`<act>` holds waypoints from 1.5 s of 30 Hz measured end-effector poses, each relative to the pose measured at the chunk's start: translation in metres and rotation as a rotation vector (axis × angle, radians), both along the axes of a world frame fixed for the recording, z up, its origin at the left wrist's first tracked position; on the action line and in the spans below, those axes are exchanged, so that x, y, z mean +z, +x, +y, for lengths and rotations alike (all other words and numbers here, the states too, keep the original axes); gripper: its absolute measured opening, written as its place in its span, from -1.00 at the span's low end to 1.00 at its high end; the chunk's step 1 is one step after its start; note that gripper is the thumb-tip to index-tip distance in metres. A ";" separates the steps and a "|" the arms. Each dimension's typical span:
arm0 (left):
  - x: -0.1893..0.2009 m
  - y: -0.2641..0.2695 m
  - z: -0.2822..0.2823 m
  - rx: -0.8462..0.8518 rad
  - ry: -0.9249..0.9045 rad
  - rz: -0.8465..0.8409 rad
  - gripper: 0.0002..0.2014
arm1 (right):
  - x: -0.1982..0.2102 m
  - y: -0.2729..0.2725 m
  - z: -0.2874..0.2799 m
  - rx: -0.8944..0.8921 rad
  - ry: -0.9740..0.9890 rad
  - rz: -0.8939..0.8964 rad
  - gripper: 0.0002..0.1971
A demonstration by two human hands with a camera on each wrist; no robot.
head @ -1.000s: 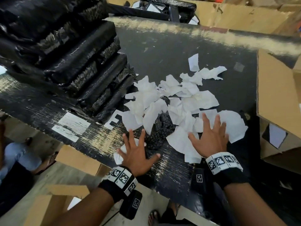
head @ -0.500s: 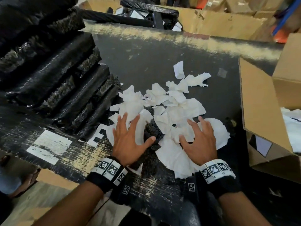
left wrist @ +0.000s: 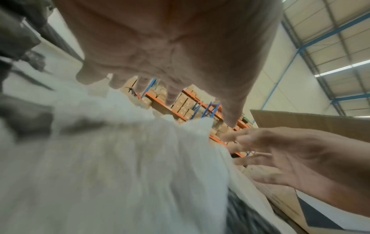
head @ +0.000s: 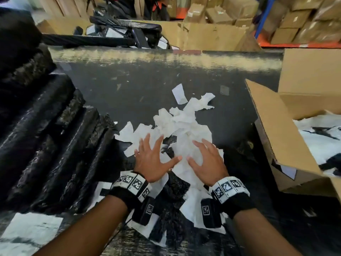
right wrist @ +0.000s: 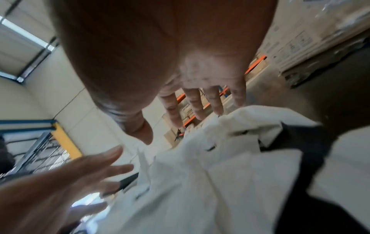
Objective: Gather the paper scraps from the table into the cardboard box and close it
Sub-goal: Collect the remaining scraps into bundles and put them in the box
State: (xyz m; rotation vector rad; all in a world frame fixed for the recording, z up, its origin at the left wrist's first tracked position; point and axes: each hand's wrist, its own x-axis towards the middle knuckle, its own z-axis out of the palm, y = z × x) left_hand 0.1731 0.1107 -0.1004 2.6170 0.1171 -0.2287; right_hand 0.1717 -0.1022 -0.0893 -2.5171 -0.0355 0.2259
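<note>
A heap of white paper scraps [head: 181, 124] lies in the middle of the black table [head: 140, 84]. My left hand [head: 153, 159] lies flat with fingers spread on the heap's left side, and my right hand [head: 206, 159] lies flat with fingers spread on its right side, thumbs almost meeting. More scraps [head: 195, 207] lie under my wrists near the front edge. The open cardboard box [head: 280, 137] stands at the right with white paper [head: 321, 143] inside. The wrist views show the paper scraps [left wrist: 124, 166] [right wrist: 200, 182] under each palm, the fingers straight.
A stack of black wrapped bundles [head: 44, 130] fills the table's left side. White labels [head: 29, 230] are stuck near the front left edge. Cardboard sheets [head: 203, 36] and stacked cartons [head: 295, 19] stand beyond the far edge. One loose scrap [head: 179, 93] lies beyond the heap.
Both hands have slid forward over the scraps and drawn closer together, bunching the heap. The view has swung right, showing more of the box.
</note>
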 end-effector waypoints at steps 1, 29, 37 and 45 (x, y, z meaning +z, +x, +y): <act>0.003 0.007 0.007 0.024 0.006 -0.053 0.07 | 0.005 0.004 -0.005 -0.071 0.005 -0.056 -0.36; 0.037 0.235 0.002 -0.215 -0.016 -0.101 -0.19 | 0.034 0.214 0.010 -0.259 -0.098 -0.019 -0.39; 0.003 0.309 -0.030 -0.286 0.061 0.030 -0.16 | 0.011 0.307 0.016 -0.181 -0.230 0.244 0.01; -0.003 0.277 -0.013 -0.551 0.212 0.277 0.21 | 0.011 0.268 0.034 0.218 -0.280 0.424 0.22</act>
